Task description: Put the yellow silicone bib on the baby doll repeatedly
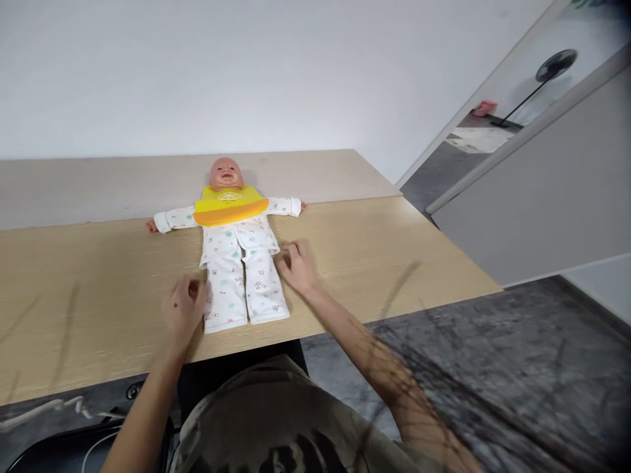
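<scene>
A baby doll (226, 174) lies on its back with its arms spread out to the sides. It wears a white printed top (221, 242) and matching trousers (225, 292). Over its chest lies a yellow bib (231, 197) with an orange pocket along the lower edge. My left hand (185, 307) is beside the outer edge of one trouser leg, its fingers loosely curled with a gap at the thumb. On the other side my right hand (297, 268) rests by the hem of the top, fingers bent and apart. I see nothing held in either hand.
The wooden table (355, 249) has a paler strip (89, 187) along the back, against a white wall (197, 72). Below the front edge at left are a black chair (64, 453) and a white cable (44, 408). A standing fan (556, 64) is far right.
</scene>
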`<state>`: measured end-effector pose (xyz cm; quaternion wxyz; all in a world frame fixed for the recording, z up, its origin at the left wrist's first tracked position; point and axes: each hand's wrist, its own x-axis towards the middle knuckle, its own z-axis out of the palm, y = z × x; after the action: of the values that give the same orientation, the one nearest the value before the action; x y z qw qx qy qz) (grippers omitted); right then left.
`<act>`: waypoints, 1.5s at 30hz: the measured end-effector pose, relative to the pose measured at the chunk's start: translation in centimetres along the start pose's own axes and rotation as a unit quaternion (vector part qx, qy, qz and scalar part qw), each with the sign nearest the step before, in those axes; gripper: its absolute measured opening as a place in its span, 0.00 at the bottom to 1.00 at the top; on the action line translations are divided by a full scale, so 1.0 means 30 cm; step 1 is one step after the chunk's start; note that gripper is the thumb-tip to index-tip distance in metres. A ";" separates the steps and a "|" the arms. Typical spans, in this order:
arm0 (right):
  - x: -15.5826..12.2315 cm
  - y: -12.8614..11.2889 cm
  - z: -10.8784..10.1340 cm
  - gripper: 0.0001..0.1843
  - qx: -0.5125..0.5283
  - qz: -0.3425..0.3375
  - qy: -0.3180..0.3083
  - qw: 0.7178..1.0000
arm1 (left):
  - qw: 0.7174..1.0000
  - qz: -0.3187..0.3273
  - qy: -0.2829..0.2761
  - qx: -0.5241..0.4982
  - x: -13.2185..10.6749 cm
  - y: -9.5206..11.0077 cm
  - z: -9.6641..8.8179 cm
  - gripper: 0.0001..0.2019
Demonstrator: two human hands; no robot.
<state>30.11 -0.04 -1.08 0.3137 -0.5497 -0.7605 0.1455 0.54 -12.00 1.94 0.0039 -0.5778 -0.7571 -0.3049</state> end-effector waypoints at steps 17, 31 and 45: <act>-0.066 -0.012 -0.016 0.11 0.078 0.029 0.019 0.996 | 0.950 0.288 0.113 0.042 -0.452 0.075 0.080 0.20; -0.056 -0.010 -0.005 0.11 0.068 0.028 0.016 0.997 | 0.961 0.215 -0.028 0.174 -0.364 0.197 0.060 0.17; -0.088 -0.080 -0.007 0.10 0.046 -0.049 -0.034 0.997 | 0.970 0.200 -0.020 0.135 -0.376 0.221 0.068 0.14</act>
<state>28.98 -3.38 -0.39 0.3194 -0.4915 -0.7891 0.1836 10.82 -19.93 -0.74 0.1274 -0.7173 -0.6604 -0.1818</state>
